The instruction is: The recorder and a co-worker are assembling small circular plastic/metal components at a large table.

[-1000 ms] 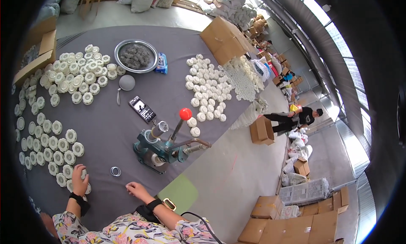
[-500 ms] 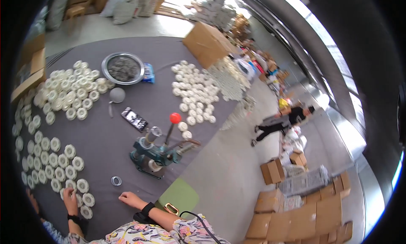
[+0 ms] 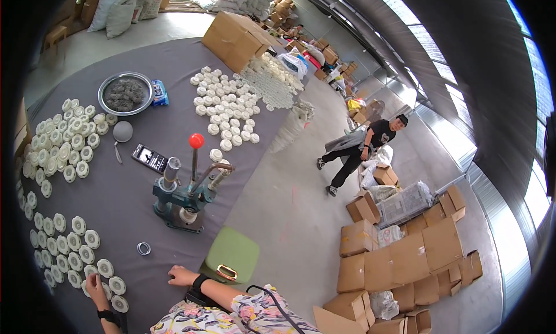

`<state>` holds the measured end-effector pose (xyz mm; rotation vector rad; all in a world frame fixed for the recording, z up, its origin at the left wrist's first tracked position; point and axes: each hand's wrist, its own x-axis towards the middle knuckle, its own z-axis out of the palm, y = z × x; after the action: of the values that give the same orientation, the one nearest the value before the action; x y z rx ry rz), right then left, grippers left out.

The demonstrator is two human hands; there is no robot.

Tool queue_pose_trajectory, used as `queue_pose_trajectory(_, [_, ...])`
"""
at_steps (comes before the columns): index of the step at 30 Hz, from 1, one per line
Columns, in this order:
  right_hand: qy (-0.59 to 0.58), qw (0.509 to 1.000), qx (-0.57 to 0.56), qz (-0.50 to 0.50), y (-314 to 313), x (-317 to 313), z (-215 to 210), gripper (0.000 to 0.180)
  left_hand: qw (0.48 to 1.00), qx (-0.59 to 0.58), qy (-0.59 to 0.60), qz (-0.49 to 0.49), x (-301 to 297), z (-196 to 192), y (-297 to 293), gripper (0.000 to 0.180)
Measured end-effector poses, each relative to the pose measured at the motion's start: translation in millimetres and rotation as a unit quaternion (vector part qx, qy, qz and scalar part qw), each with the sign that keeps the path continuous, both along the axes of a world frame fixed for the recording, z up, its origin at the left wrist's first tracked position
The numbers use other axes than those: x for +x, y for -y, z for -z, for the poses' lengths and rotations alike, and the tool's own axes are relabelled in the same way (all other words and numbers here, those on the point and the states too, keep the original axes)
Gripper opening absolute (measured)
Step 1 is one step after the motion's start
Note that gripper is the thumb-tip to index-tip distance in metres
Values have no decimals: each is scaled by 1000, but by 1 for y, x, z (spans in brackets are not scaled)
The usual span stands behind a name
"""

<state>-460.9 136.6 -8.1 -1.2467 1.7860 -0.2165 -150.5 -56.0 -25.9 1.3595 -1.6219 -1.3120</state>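
On the grey-covered table, my left hand is at the near left among white round plastic pieces with ridged centres. Its fingers are bent together over one of these pieces, which they partly hide. Loosely curled, my right hand rests near the table's edge with nothing visible in it. A small metal ring lies between my hands, a little farther off. Beyond it stands a teal hand press with a red ball on its lever. A white piece sits at the press's base.
A green stool stands beside the table. Farther back are a phone, a grey round scoop, a metal bowl of dark bits, and white caps. Cardboard boxes line the floor; a person walks there.
The view has swung to the right, showing more floor and boxes. My left hand stays by the white pieces, my right near the edge. Another hand at the far left has gone from view.
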Motion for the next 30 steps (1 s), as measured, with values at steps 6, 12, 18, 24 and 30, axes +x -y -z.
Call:
queue_pose_trajectory(6, [-15,1000,-7,2,-3,5,0,44,1000,-9,28,8,5,10,-10,9])
queue_pose_trajectory(12, [-13,999,-26,17,-13,8,0,50,999,-9,22,34,4,8,-11,10])
queue_pose_trajectory(18, [-38,998,-39,10,-16,10,-4,49,1000,-26,16,-5,2,-6,-15,11])
queue_pose_trajectory(24, [-72,989,-98,-87,-5,25,-2,41,993,-71,50,-84,39,-23,-12,11])
queue_pose_trajectory(30, [14,1000,20,-3,13,6,-13,35,973,-128,140,-130,34,-79,34,38])
